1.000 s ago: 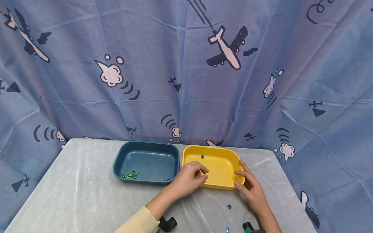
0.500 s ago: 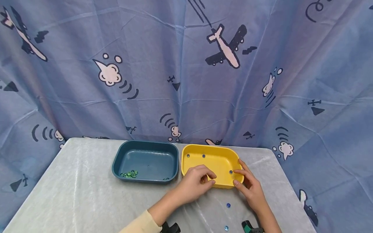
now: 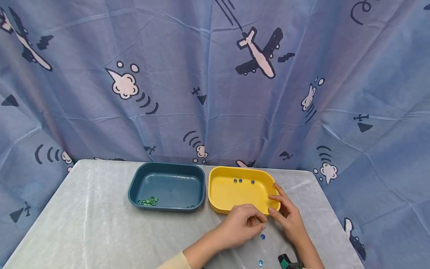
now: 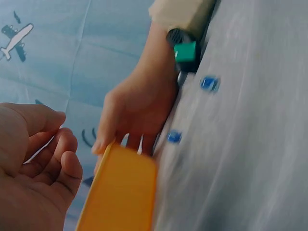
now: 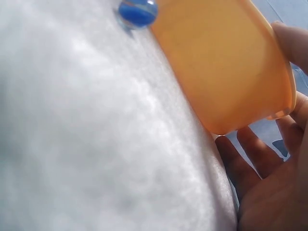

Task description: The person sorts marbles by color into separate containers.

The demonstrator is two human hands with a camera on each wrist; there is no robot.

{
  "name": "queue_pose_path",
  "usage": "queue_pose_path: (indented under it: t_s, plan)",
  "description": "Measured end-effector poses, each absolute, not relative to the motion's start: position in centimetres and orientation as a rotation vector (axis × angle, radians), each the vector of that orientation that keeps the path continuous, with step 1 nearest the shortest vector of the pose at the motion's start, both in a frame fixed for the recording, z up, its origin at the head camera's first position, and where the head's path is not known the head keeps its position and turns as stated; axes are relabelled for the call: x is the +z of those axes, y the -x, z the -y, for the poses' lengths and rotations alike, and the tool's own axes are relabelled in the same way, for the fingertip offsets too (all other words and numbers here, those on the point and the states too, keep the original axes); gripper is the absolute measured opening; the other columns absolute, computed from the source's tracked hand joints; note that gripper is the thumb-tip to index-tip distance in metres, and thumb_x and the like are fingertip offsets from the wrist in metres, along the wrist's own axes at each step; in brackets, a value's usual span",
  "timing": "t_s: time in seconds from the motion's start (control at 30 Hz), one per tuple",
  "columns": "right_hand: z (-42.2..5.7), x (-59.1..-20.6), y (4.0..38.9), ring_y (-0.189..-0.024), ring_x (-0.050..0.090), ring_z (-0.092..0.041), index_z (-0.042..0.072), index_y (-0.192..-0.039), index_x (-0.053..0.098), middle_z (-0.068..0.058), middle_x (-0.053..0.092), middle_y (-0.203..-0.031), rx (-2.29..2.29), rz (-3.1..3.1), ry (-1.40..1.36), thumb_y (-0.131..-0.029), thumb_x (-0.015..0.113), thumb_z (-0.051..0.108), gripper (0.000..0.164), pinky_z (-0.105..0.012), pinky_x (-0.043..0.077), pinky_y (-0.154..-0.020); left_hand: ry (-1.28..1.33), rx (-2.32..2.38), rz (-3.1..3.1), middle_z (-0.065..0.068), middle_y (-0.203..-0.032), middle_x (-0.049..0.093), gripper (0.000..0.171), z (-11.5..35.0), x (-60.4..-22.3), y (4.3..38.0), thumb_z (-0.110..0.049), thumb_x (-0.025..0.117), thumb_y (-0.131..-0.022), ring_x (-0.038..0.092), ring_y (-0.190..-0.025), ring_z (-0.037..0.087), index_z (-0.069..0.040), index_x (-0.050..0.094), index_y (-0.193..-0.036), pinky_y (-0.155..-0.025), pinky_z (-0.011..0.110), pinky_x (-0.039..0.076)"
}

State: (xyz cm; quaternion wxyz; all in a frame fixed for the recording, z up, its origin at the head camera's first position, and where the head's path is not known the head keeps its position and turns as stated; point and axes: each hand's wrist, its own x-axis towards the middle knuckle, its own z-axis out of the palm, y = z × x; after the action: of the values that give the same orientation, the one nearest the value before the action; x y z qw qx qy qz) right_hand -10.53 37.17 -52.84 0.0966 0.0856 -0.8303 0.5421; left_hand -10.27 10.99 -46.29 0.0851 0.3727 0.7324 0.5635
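My right hand (image 3: pixel 290 220) grips the right end of the yellow tray (image 3: pixel 218 207), fingers over the rim and thumb at the front corner. Three small marbles (image 3: pixel 252 182) lie toward the back of that tray. Just in front of it, my left hand (image 3: pixel 242 226) hovers with fingers loosely curled; in the left wrist view a gap shows between thumb and fingers, with nothing held. Below those fingers, a blue marble (image 3: pixel 262 237) sits on the table, and a paler blue marble (image 3: pixel 260 263) lies nearer me. The right wrist view shows a blue marble (image 5: pixel 138 12) beside the tray wall.
Left of the yellow tray stands a dark teal tray (image 3: pixel 132 194). Several green marbles (image 3: pixel 147 201) cluster in its front left corner, with a few more at its front right. A pale cloth covers the table (image 3: pixel 84 224). Behind hangs a blue airplane-print curtain (image 3: pixel 174 74).
My left hand has moved from over the yellow tray toward me and right, to its front edge. Marbles inside have rolled and now sit along the back. The right hand keeps its place.
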Motion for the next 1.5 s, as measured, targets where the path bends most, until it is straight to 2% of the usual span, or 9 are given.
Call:
queue_pose_path:
  t_s: [0.2, 0.47, 0.8, 1.03, 1.27, 1.5]
  plan:
    - [-37.0, -52.9, 10.7, -0.156, 0.037, -0.002, -0.004, -0.134, 0.068, -0.008, 0.032, -0.178, 1.626, 2.437, -0.279, -0.103, 0.072, -0.002, 0.032, -0.014, 0.044, -0.111, -1.125, 1.58, -2.174, -0.017, -0.091, 0.063, 0.009, -12.5, -47.1, 9.7, -0.012, 0.08, -0.102, 0.054, -0.075, -0.01, -0.01, 0.081, -0.11, -0.067, 0.012, 0.054]
    - [-37.2, -52.8, 11.0, -0.155, 0.035, 0.002, -0.001, -0.135, 0.068, -0.005, 0.032, -0.178, 1.598, 2.453, -0.272, -0.104, 0.072, 0.0, 0.031, -0.013, 0.043, -0.111, -1.113, 1.472, -2.23, -0.018, -0.084, 0.066, 0.009, -14.1, -48.3, 9.8, -0.011, 0.08, -0.102, 0.053, -0.068, -0.01, -0.009, 0.083, -0.11, -0.061, 0.011, 0.052]
    - [-37.0, -52.7, 11.1, -0.156, 0.034, 0.001, 0.0, -0.134, 0.069, -0.005, 0.033, -0.178, 1.598, 2.466, -0.288, -0.103, 0.073, 0.002, 0.031, -0.013, 0.042, -0.112, -1.014, 1.44, -2.285, -0.017, -0.095, 0.071, 0.012, -13.8, -50.3, 10.4, -0.009, 0.08, -0.101, 0.058, -0.077, -0.009, -0.012, 0.084, -0.112, -0.069, 0.011, 0.052]
    - [-37.0, -52.7, 11.0, -0.155, 0.032, 0.005, 0.001, -0.134, 0.069, -0.005, 0.033, -0.178, 1.594, 2.477, -0.269, -0.103, 0.074, 0.003, 0.031, -0.012, 0.042, -0.111, -1.07, 1.402, -2.305, -0.015, -0.094, 0.071, 0.013, -13.9, -51.0, 10.3, -0.008, 0.08, -0.1, 0.056, -0.076, -0.009, -0.012, 0.084, -0.112, -0.067, 0.01, 0.051]
    - [-37.0, -52.8, 10.9, -0.156, 0.033, 0.003, 0.001, -0.134, 0.07, -0.005, 0.033, -0.178, 1.596, 2.474, -0.268, -0.103, 0.073, 0.003, 0.031, -0.012, 0.042, -0.112, -1.109, 1.368, -2.311, -0.01, -0.098, 0.075, 0.014, -14.1, -51.5, 10.2, -0.009, 0.08, -0.1, 0.057, -0.079, -0.011, -0.012, 0.084, -0.113, -0.07, 0.008, 0.051]
    - [-37.1, -52.9, 10.5, -0.156, 0.031, 0.003, -0.001, -0.135, 0.069, -0.005, 0.033, -0.178, 1.618, 2.469, -0.242, -0.104, 0.072, 0.003, 0.031, -0.012, 0.041, -0.113, -1.121, 1.323, -2.337, -0.013, -0.095, 0.072, 0.013, -14.4, -52.1, 9.9, -0.008, 0.081, -0.099, 0.056, -0.078, -0.012, -0.012, 0.084, -0.111, -0.07, 0.008, 0.049]
